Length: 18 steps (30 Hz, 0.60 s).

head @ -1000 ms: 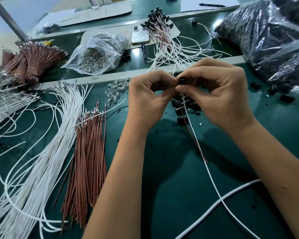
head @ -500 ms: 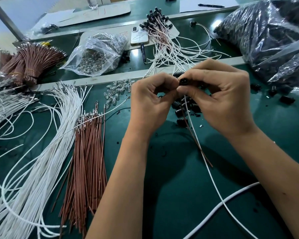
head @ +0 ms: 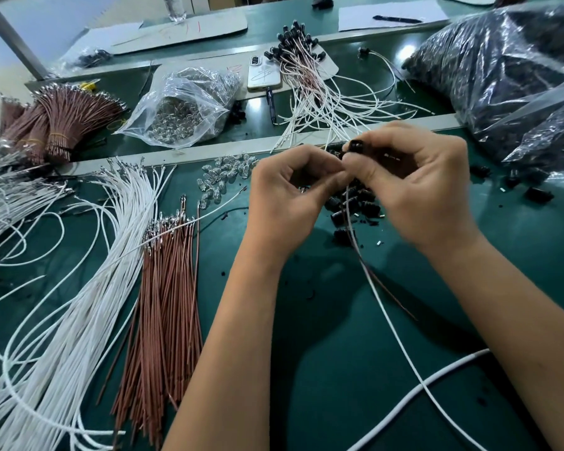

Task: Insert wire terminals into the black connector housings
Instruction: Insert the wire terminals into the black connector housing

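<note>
Black connector housing [head: 356,146] pinched in right hand [head: 417,187], left hand [head: 290,196] pinching beside it.

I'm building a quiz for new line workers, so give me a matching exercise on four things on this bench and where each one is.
Things:
1. black housing
2. phone
3. loose brown wires
4. clear bag of bulbs

Places:
A. flat on the mat, left of the left arm
B. pinched in the right hand
C. far strip, left of the phone
D. far strip, beside the finished leads

Pairs: 1-B, 2-D, 3-A, 4-C
</note>
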Each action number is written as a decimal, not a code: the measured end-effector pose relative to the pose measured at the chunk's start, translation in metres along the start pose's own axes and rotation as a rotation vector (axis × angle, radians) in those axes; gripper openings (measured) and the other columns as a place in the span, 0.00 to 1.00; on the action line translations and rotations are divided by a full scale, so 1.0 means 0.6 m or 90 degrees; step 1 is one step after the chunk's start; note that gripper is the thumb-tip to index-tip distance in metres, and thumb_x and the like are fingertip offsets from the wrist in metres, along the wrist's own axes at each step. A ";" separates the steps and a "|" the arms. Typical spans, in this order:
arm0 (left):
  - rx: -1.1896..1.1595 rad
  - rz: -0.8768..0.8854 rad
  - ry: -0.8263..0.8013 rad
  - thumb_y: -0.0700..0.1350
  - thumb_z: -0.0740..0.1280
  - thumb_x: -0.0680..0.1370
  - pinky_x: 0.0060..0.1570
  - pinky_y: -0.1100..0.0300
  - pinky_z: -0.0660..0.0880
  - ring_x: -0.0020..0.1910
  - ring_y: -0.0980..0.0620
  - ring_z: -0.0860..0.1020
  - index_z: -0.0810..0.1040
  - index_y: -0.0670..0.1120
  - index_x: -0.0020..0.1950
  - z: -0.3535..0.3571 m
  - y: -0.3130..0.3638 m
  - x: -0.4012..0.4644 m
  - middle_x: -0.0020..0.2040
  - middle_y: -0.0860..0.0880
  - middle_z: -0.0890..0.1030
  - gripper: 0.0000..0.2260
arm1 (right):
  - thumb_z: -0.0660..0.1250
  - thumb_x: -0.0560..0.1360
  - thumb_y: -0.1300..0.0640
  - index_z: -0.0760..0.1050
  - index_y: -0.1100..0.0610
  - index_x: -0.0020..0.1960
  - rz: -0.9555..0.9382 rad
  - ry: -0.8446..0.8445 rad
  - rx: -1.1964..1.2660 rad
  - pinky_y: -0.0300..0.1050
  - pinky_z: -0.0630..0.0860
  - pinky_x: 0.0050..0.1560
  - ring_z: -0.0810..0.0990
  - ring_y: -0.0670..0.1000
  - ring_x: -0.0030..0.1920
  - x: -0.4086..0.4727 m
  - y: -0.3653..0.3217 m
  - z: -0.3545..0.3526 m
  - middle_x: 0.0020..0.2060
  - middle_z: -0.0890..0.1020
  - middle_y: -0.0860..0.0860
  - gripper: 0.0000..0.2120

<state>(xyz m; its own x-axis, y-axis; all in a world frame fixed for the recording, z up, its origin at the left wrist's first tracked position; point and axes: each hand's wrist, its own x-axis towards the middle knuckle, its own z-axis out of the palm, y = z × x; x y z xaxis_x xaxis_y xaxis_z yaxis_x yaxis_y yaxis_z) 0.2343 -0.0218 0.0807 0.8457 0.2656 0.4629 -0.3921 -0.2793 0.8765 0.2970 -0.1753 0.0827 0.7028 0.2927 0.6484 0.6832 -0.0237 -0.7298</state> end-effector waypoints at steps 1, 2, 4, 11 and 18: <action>-0.024 -0.026 -0.006 0.32 0.75 0.74 0.36 0.59 0.76 0.34 0.55 0.78 0.83 0.35 0.45 0.001 0.002 0.000 0.36 0.43 0.82 0.03 | 0.78 0.75 0.58 0.85 0.57 0.48 0.076 0.007 0.071 0.40 0.78 0.41 0.82 0.47 0.37 0.001 0.002 0.001 0.39 0.85 0.48 0.05; -0.036 -0.049 -0.014 0.32 0.74 0.75 0.35 0.64 0.74 0.33 0.57 0.77 0.83 0.35 0.46 0.003 0.004 0.000 0.35 0.46 0.82 0.02 | 0.78 0.74 0.58 0.84 0.56 0.47 0.157 0.010 0.150 0.40 0.77 0.38 0.79 0.47 0.35 0.002 0.004 0.002 0.36 0.84 0.48 0.04; -0.049 -0.083 -0.025 0.32 0.71 0.77 0.35 0.65 0.74 0.32 0.57 0.77 0.82 0.37 0.46 0.007 0.005 0.001 0.34 0.50 0.81 0.01 | 0.76 0.74 0.57 0.84 0.56 0.44 0.291 -0.009 0.275 0.40 0.74 0.35 0.75 0.50 0.34 0.004 0.006 0.002 0.35 0.81 0.52 0.02; -0.070 -0.174 -0.005 0.34 0.67 0.80 0.27 0.62 0.68 0.24 0.52 0.71 0.78 0.40 0.43 0.004 0.006 0.002 0.28 0.50 0.73 0.06 | 0.65 0.81 0.46 0.84 0.56 0.42 0.411 -0.052 0.396 0.39 0.68 0.31 0.75 0.50 0.33 0.012 0.011 -0.007 0.33 0.81 0.55 0.17; -0.021 -0.150 -0.036 0.36 0.68 0.80 0.28 0.62 0.65 0.25 0.57 0.69 0.80 0.38 0.43 0.002 0.004 0.000 0.27 0.56 0.74 0.06 | 0.73 0.77 0.54 0.85 0.55 0.44 0.328 -0.091 0.288 0.37 0.66 0.27 0.73 0.50 0.31 0.007 0.010 -0.004 0.31 0.81 0.54 0.06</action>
<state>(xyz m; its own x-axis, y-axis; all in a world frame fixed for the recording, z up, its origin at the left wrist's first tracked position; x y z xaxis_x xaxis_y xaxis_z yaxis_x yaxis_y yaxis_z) 0.2336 -0.0235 0.0829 0.9339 0.2673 0.2373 -0.1916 -0.1858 0.9637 0.3045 -0.1766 0.0815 0.8610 0.4741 0.1841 0.0995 0.1980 -0.9751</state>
